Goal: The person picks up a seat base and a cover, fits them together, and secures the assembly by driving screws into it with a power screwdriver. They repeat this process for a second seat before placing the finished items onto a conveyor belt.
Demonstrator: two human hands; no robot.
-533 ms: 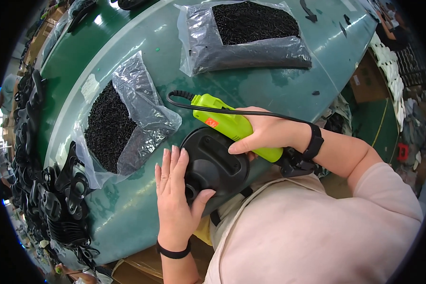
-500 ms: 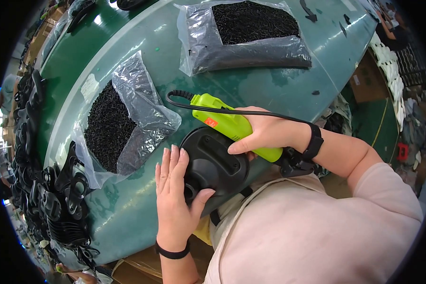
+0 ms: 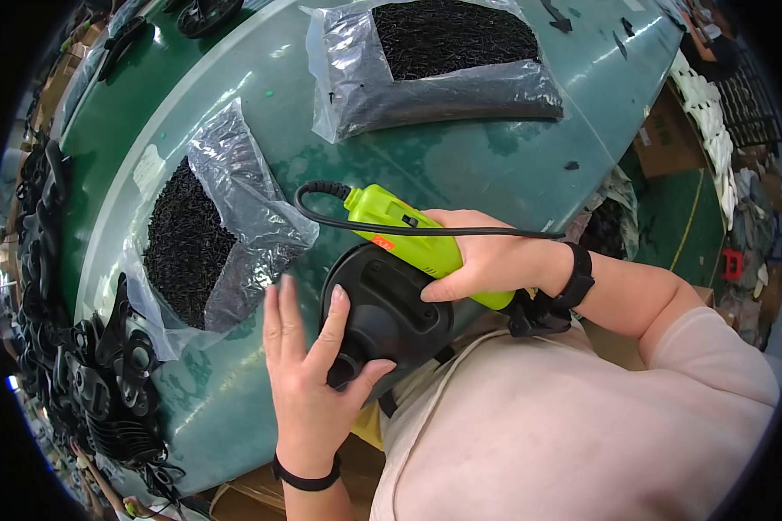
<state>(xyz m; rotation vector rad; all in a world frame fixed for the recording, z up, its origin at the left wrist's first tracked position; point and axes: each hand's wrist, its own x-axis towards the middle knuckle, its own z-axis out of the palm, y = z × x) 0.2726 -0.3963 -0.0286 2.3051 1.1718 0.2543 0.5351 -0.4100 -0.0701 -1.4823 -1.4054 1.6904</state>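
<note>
A lime-green electric screwdriver (image 3: 434,252) with a black cord is gripped in my right hand (image 3: 493,252). The right thumb rests over the tool, and its tip touches or lies close above a black molded plastic part (image 3: 382,295). That part has a round tube end at its lower left and a recessed slot on top. My left hand (image 3: 313,365) lies around the tube end, its fingers stretched out and spread. Its thumb and index finger are against the part or just over it; I cannot tell how firmly they touch. The tool's working end is hidden behind my right hand.
Two clear plastic bags of small black screws, a left bag (image 3: 252,217) and a far bag (image 3: 452,95), lie open on the green table (image 3: 235,382). Black plastic parts (image 3: 122,382) are heaped along the left edge. A cardboard box (image 3: 669,139) stands beyond the right edge.
My left hand has shifted left and its fingers have spread apart, uncovering more of the tube end. My right hand keeps its hold on the screwdriver. The whole view has shifted slightly.
</note>
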